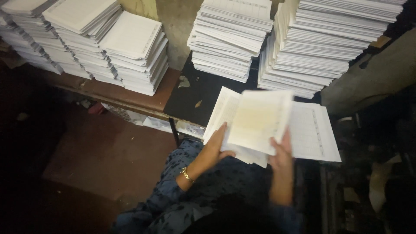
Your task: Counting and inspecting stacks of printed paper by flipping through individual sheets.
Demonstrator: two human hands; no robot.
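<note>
2 hands grip 1 folded sheet bundle (pixel 255 121) at 6 o'clock on the counter (pixel 195 95): left hand (pixel 216 145) pinches its left edge, right hand (pixel 281 154) its lower edge. Square edges before creasing; stacks (pixel 225 39) stand at 12 o'clock.

Single head-worn view, steeply down and close over the lap and dark table (pixel 195 93) edge, probably slightly tilted.
</note>
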